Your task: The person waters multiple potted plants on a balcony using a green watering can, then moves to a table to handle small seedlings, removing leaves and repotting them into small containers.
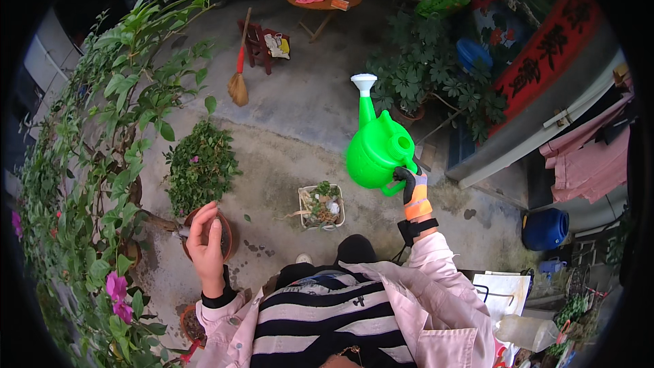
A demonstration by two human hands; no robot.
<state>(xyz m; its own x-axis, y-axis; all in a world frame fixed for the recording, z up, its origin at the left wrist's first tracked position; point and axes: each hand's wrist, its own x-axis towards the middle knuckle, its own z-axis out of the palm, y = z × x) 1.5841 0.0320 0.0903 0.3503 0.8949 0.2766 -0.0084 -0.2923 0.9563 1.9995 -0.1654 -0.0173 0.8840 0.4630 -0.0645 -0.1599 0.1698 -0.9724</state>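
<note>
My right hand (pixel 412 188), in an orange and black work glove, grips the handle of a green plastic watering can (pixel 375 156). The can's spout, with a white sprinkler head (pixel 364 82), points away from me, and its filler opening has no cap on it. My left hand (pixel 205 245) is bare and raised over a terracotta-coloured pot of soil (pixel 228 237), fingers loosely bent with nothing in them. Beyond that pot is a bushy plant (pixel 200 168) with small pink flowers. A white basket (pixel 320 227) holding plant trimmings stands on the concrete floor between my hands.
A flowering bougainvillea (pixel 120 163) spreads along the left. Farther off are a broom (pixel 238 84), a small dark red chair (pixel 255 43) and a round table (pixel 306 5). At right stand a leafy potted plant (pixel 409 76) and a blue barrel (pixel 544 229); another pot (pixel 191 324) is at lower left.
</note>
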